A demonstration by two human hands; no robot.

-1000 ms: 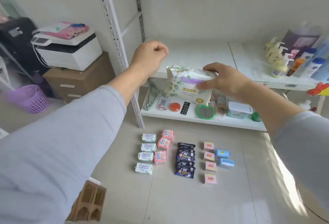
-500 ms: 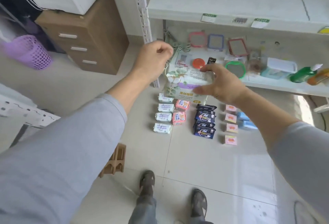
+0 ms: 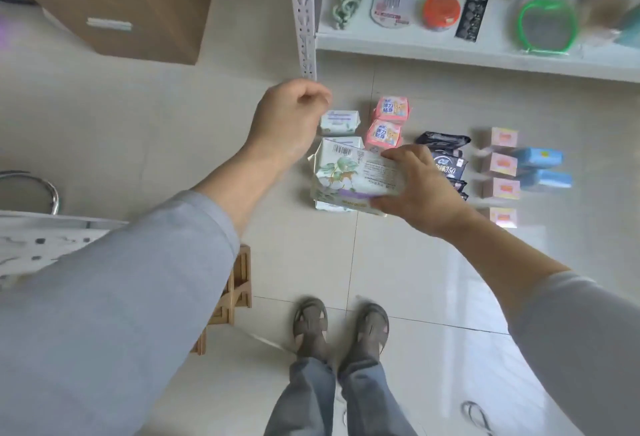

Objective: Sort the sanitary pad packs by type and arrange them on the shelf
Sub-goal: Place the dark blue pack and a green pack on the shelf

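Grip of the right hand (image 3: 420,189) is clamped on the large floral pack (image 3: 349,175) above the floor rows; left hand (image 3: 287,120) curled, empty; judged best set beside the white packs (image 3: 339,121), label up.

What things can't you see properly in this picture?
- White and green packs in the floor column: head view, most hidden behind the big flower-printed white pack held by the right hand.
- Black packs: partly covered by that hand.
- Left hand: its fingers curl away from the camera.
- Green-framed object on the white shelf: blurred.
- Small print on the held pack: too small to read.
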